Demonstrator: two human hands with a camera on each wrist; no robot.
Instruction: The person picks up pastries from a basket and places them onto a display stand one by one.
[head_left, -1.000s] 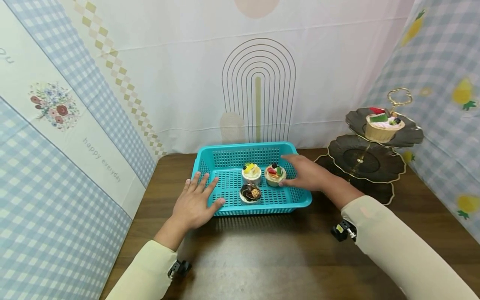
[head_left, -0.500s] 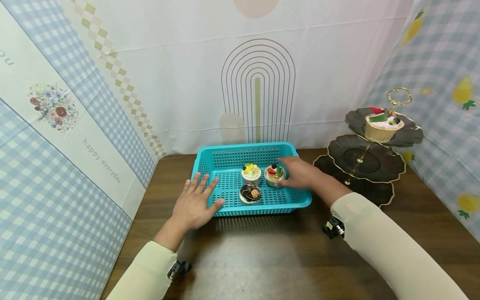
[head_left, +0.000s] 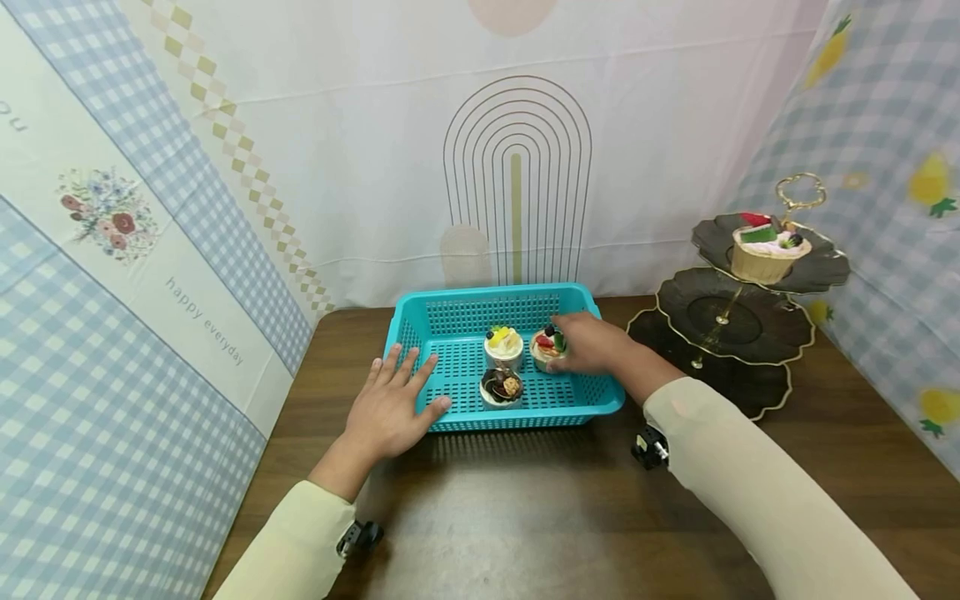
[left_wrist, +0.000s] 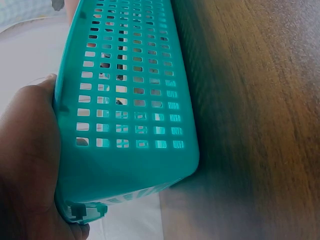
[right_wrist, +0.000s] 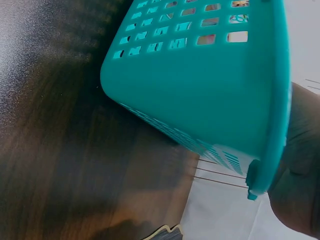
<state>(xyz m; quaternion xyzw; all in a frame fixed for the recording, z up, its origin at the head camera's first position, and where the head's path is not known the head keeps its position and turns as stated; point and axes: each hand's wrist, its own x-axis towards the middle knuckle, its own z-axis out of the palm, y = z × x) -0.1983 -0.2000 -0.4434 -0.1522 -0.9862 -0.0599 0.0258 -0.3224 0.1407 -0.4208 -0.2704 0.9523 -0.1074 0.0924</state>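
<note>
The right grip (head_left: pixel 594 343) curls thumb and fingers round a cake (head_left: pixel 543 355) in the basket (head_left: pixel 495 290) below, probably light and crushable on top, so best pinched gently by its sides, while the left grip (head_left: pixel 387 412) lies spread over the rim (head_left: pixel 540 414).

Table (head_left: pixel 517 517): brown wood-grain | turquoise basket (head_left: pixel 491 317) — toward the back | tiered stand (head_left: pixel 738 325) — right of basket

The teal basket (head_left: pixel 491 292) admits entry from above, but its walls (left_wrist: pixel 125 167) and the yellow-topped cupcake (head_left: pixel 503 348) block low sideways paths.
</note>
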